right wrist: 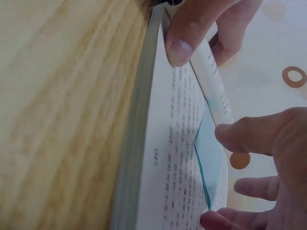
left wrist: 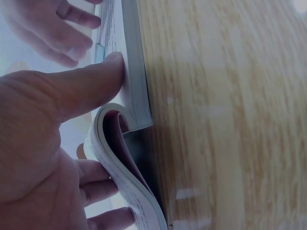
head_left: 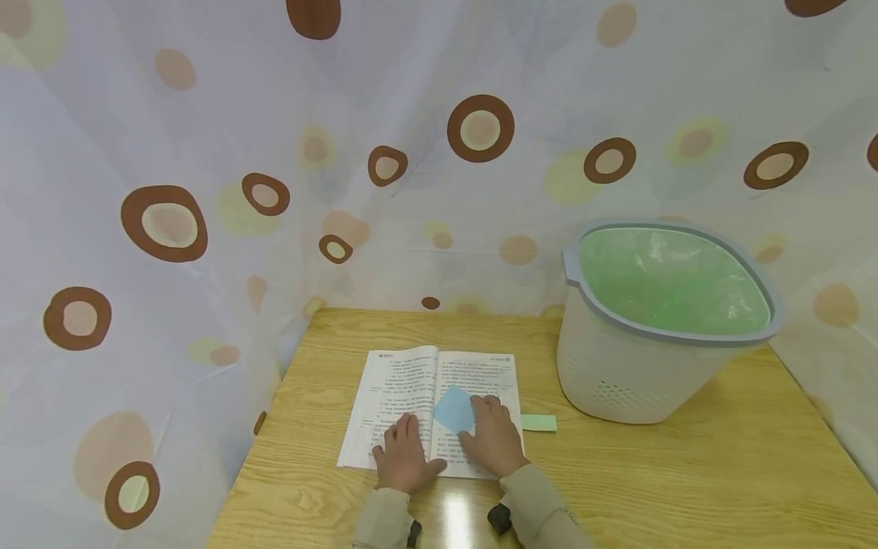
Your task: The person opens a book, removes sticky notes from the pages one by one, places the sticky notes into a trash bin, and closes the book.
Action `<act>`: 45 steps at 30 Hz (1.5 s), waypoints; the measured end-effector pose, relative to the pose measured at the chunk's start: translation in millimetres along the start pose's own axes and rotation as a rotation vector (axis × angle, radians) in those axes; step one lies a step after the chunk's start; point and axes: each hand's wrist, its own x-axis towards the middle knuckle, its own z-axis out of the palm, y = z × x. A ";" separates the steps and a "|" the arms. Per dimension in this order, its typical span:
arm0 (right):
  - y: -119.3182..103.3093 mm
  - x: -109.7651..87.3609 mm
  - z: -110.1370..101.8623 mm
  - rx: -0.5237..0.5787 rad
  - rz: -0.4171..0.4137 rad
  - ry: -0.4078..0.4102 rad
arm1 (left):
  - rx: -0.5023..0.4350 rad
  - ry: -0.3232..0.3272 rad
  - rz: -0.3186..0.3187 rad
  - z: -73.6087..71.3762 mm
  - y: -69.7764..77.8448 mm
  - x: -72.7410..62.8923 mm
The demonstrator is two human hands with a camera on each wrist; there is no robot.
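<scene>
An open book [head_left: 401, 381] lies on the wooden table, with printed text on both pages. My left hand [head_left: 403, 457] rests on the lower left page, fingers spread; its thumb presses near the inner fold, as the left wrist view [left wrist: 91, 86] shows close up. A light-blue piece of paper [head_left: 453, 409] lies on the right page beside the fold. My right hand [head_left: 495, 438] lies over that page, thumb and fingertips touching the blue paper. In the right wrist view, the thumb [right wrist: 249, 135] reaches one side of the blue paper [right wrist: 208, 148] and a finger its lower corner.
A pale green strip [head_left: 539, 423] lies on the table at the book's right edge. Farther right stands a large white basket [head_left: 617, 381] with a grey rim and green inside. A dotted curtain [head_left: 425, 191] hangs behind and beside the wooden table [head_left: 309, 503].
</scene>
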 end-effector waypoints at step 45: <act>36.7 40.0 -3.7 0.242 0.062 -0.141 | 0.022 -0.019 -0.001 0.4 -0.6 2.4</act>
